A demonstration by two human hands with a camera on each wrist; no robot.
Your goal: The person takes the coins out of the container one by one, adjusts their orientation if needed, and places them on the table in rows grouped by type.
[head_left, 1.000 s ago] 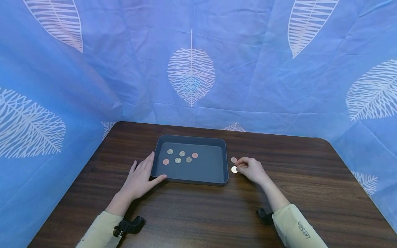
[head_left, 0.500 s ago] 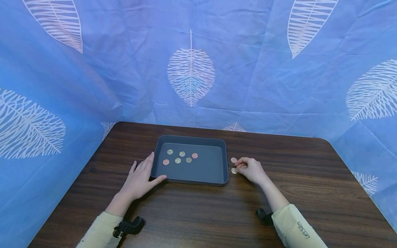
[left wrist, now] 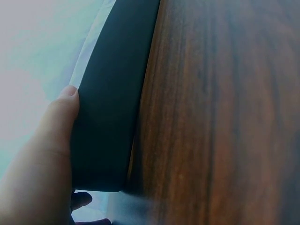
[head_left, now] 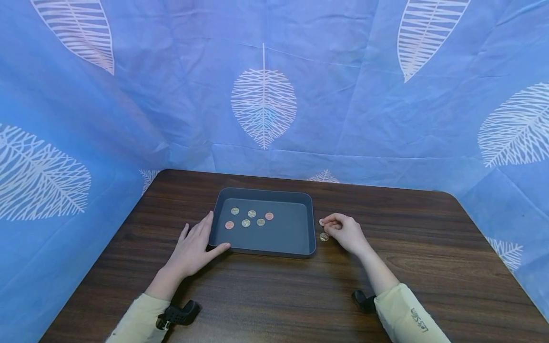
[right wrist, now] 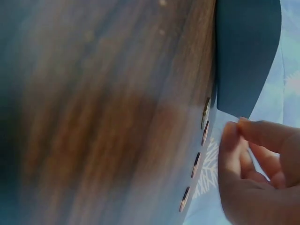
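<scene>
Dark lettering (head_left: 419, 319) that seems to begin "Les", the rest too small to read surely, marks the pale right sleeve (head_left: 396, 297). The right hand (head_left: 346, 234) presses thumb and forefinger together at a small coin (head_left: 321, 222) right of the dark tray (head_left: 291, 233), though I cannot tell whether they pinch it; a brassy coin (head_left: 324, 237) lies nearer. The left hand (head_left: 193, 245), fingers spread, touches the tray's left side and near rim, six coins (head_left: 251, 214), two reddish and four yellowish, lying flat inside.
</scene>
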